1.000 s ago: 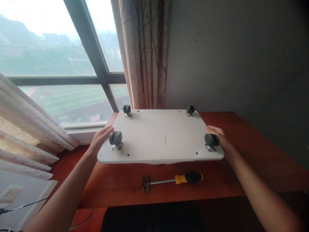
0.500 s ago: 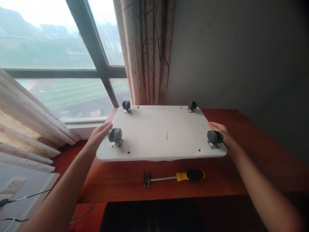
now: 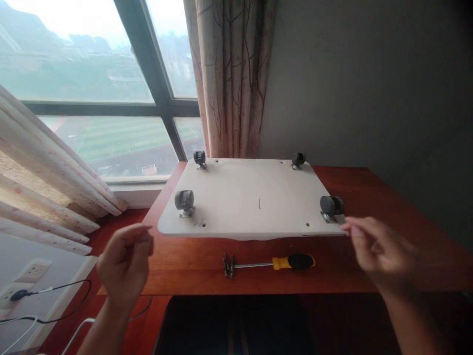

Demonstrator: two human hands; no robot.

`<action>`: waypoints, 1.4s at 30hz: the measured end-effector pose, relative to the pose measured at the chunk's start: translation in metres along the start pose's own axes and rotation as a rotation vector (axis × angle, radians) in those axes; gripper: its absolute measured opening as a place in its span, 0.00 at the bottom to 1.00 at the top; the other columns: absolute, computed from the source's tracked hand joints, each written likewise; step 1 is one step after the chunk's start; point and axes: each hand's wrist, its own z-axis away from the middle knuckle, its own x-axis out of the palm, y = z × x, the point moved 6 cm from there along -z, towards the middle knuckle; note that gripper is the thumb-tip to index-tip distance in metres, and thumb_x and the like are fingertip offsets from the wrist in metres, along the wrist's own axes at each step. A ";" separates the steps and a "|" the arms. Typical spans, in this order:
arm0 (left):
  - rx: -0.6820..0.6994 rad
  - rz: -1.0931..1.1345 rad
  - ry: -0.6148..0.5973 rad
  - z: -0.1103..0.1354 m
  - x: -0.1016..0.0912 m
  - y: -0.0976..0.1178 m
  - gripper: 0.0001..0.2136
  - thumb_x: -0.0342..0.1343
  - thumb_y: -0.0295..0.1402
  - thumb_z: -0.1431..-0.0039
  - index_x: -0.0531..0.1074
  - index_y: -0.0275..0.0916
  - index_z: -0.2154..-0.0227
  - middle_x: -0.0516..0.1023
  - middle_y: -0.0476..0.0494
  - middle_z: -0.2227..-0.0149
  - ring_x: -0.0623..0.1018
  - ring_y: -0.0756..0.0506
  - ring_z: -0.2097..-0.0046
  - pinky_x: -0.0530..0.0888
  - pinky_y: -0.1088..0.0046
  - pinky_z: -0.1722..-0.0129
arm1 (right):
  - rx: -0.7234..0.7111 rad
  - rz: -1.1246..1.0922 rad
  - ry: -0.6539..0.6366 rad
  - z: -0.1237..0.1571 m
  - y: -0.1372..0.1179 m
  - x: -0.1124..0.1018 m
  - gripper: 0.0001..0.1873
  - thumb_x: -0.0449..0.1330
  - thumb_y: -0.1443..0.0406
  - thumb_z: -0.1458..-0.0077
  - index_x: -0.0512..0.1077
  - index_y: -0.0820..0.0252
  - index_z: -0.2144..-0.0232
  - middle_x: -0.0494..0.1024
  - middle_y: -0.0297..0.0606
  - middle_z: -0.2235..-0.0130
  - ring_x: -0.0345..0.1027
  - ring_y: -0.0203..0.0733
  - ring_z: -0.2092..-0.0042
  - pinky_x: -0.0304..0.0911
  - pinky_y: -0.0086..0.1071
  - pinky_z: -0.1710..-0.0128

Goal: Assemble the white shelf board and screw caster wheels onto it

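The flat white board with rounded corners (image 3: 229, 197) is lying on the reddish-brown wooden table (image 3: 391, 212), its wheeled side turned up. Near each corner stands one dark grey twin-wheel caster (image 3: 331, 205) on a small metal plate; the front left one looks a little paler. The board has also four small dark holes (image 3: 204, 225), a short dark line near its middle and some scribbled strokes beside the front left caster. Along the front edge, a shallow wavy border can be seen below.

The left hand (image 3: 125, 259) is in the air, apart from the front left corner, with fingers loosely curled and the thumb close to them; I cannot tell if the grip is fully closed. The right hand (image 3: 380, 246) has its fingertips at the front right corner, in a narrow shape; whether they touch the board, I cannot tell.

Between the board and the table's front edge lies a yellow and black screwdriver (image 3: 293, 262), its metal shaft pointing left to a few brownish metal screws (image 3: 226, 265). To the right, the table extends well past the board; behind is a grey wall (image 3: 351, 84).
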 end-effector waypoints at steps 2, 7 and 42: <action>0.182 -0.106 -0.330 0.031 0.021 0.017 0.07 0.58 0.30 0.38 0.76 0.47 0.58 0.78 0.50 0.72 0.76 0.48 0.74 0.73 0.72 0.73 | -0.078 0.039 -0.058 0.015 -0.028 0.030 0.22 0.64 0.53 0.41 0.77 0.54 0.47 0.83 0.46 0.54 0.78 0.51 0.54 0.76 0.45 0.54; 0.445 -0.189 -0.850 0.094 0.069 0.031 0.10 0.54 0.31 0.33 0.76 0.45 0.53 0.80 0.46 0.69 0.80 0.47 0.71 0.75 0.74 0.71 | -0.260 0.134 -0.230 0.044 -0.085 0.108 0.17 0.63 0.63 0.40 0.78 0.49 0.48 0.82 0.42 0.51 0.76 0.52 0.49 0.74 0.48 0.49; 0.532 -0.378 -0.897 0.133 0.116 0.047 0.08 0.52 0.28 0.32 0.75 0.43 0.57 0.77 0.43 0.63 0.76 0.42 0.61 0.73 0.68 0.67 | 0.011 -0.100 -0.180 0.070 -0.053 0.103 0.11 0.61 0.62 0.35 0.80 0.47 0.52 0.83 0.37 0.52 0.78 0.44 0.51 0.73 0.35 0.48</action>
